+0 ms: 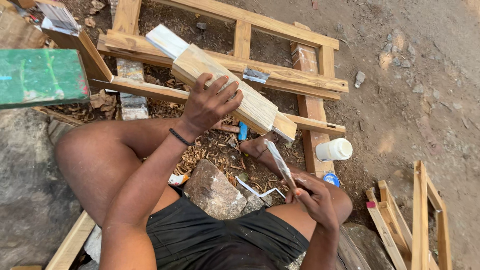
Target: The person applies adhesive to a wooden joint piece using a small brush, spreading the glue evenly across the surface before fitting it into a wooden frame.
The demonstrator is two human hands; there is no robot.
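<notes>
- A seated person's left hand (207,102) clasps a bundle of short wooden planks (235,90), fingers wrapped over the top face, holding it tilted above the knees.
- The right hand (315,200) is clenched around the handle of a glue-whitened brush (280,162), bristles pointing up toward the lower end of the planks but not touching them.
- A white plastic glue jar (334,149) stands on a frame rail just beside the right knee, its blue lid (331,178) lying near.
- A wooden frame (280,55) lies on the dirt beyond; wood shavings (200,155) and a rock (215,192) sit between the legs.
- The work appears to be at the gluing stage; bringing the bristles onto the plank end looks like what the step calls for.
</notes>
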